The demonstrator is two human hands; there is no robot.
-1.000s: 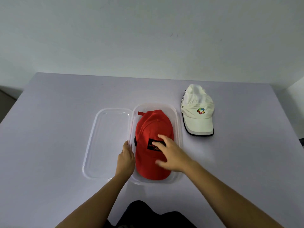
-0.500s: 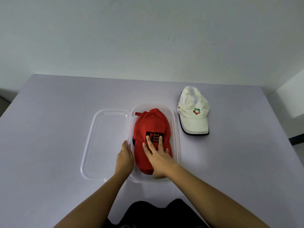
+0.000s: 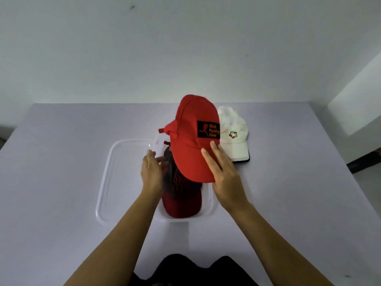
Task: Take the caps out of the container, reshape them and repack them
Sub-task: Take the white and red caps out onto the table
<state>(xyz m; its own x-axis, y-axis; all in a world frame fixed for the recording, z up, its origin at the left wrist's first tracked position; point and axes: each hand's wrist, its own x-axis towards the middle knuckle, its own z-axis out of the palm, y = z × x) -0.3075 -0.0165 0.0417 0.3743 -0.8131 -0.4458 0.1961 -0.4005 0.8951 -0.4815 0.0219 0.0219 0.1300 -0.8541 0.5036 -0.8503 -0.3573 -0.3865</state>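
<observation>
— Pale worktop (image 3: 61, 162), bare white wall behind. Where's the red cap (image 3: 191, 141)?
— In the air above the clear container (image 3: 213, 203), brim toward the person. The right hand (image 3: 224, 176) pinches the brim: fingers (image 3: 208, 159) straight and close together on top, thumb hidden beneath.
— Why the brim?
— It's the stiff part, I'd judge, so the crown hangs free for reshaping.
— And the left hand (image 3: 151, 174)?
— Fingers loosely curved, holding nothing, at the container's left wall beside a dark red cap (image 3: 181, 201) lying inside. It's probably steadying the container, but I cannot tell if it touches.
— Anything else?
— 1 white cap (image 3: 233, 129) lies on the worktop to the container's right, and the lid (image 3: 115, 182) is just beside its left.
</observation>
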